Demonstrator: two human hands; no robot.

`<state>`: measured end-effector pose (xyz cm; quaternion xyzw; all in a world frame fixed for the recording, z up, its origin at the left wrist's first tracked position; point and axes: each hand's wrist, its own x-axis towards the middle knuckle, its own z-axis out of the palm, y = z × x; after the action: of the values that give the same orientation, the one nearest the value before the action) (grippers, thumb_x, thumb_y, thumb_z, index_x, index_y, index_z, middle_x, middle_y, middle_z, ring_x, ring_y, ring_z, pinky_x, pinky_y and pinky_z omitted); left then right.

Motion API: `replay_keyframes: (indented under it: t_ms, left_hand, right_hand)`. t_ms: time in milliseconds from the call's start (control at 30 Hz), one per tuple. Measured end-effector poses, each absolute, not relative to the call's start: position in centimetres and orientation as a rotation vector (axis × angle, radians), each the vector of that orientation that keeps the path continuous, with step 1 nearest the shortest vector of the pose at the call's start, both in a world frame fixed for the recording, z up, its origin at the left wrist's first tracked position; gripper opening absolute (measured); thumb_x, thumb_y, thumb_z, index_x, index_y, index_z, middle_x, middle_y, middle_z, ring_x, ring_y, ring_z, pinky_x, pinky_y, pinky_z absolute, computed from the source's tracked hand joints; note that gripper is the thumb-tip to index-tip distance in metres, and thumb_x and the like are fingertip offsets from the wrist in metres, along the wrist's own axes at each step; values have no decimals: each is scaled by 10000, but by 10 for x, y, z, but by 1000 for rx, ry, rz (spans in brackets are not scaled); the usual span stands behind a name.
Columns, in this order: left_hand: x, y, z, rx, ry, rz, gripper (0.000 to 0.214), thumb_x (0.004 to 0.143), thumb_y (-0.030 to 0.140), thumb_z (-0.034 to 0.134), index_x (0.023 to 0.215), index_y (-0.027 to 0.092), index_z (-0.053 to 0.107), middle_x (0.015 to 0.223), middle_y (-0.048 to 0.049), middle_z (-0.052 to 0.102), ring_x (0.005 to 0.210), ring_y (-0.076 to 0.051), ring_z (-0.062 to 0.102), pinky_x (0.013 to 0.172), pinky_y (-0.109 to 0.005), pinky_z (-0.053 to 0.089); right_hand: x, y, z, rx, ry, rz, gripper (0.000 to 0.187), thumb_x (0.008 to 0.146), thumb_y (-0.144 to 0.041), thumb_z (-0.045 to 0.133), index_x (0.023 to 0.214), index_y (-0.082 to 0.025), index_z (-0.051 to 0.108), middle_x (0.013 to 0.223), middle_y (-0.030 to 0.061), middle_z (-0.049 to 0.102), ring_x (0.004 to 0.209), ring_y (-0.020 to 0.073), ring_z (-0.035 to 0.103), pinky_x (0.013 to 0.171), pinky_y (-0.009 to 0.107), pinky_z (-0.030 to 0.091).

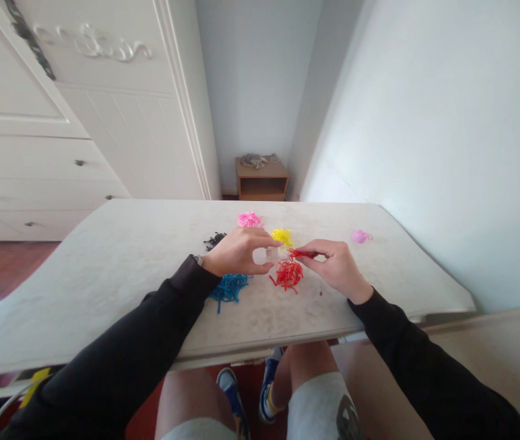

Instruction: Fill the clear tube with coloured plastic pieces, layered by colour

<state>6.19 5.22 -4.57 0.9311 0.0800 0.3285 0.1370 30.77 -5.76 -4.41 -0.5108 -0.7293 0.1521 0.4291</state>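
Thumb and fingers of my left hand [244,249] are closed round a small clear plastic bottle [278,254], tilted on its side with its mouth toward the right. My right hand [330,261] pinches a few thin red strips [297,253] at that mouth; whether their tips are inside I cannot tell. Just below lies a pile of red strips [288,276]. A yellow pile [282,236] is behind the bottle, and a pink pile [249,219] sits farther back. Black strips [215,241] and blue strips [229,288] lie partly hidden by my left hand and forearm.
The piles rest on a pale table [150,238]. A small pinkish-purple item [361,236] lies toward its right side. White cabinets [140,110] stand at the left, a wall [447,134] at the right. A wooden nightstand [263,183] with cloth on top is beyond the table.
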Motion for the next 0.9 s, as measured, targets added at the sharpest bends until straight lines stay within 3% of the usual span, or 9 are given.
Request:
replay_keyframes:
  t_ms: [300, 433, 700, 900]
  left_hand:
    - [63, 48, -45, 2689, 209, 945, 309, 844, 281, 745, 1136, 186, 773, 952, -98, 788, 837, -215, 749, 765, -334, 591]
    - [64, 47, -46, 2660, 199, 964, 321, 846, 287, 750, 1146, 174, 770, 951, -101, 787, 830, -213, 746, 757, -331, 586]
    - [65, 44, -43, 2598, 172, 980, 302, 840, 261, 750, 1130, 179, 775, 903, -88, 783, 796, -203, 737, 738, -325, 581]
    - [65, 45, -46, 2563, 184, 1014, 321, 833, 264, 760, 1141, 176, 769, 943, -97, 791, 829, -206, 749, 764, -323, 592]
  right_hand:
    - [297, -57, -40, -1198, -1953, 214, 136, 903, -180, 722, 899, -262, 830, 907, 44, 813, 824, 225, 769, 780, 354, 631]
    - [293, -57, -35, -1147, -1953, 169, 142, 913, -188, 720, 889, -264, 838, 885, 53, 763, 802, 204, 734, 725, 329, 612]
    - [287, -61, -42, -1240, -1767, 313, 127, 857, -139, 748, 850, -251, 807, 843, 18, 806, 765, 211, 753, 763, 343, 614]
    - [284, -59, -38, -1182, -1827, 295, 155, 900, -147, 721, 907, -250, 837, 937, 51, 803, 858, 209, 758, 792, 336, 610]
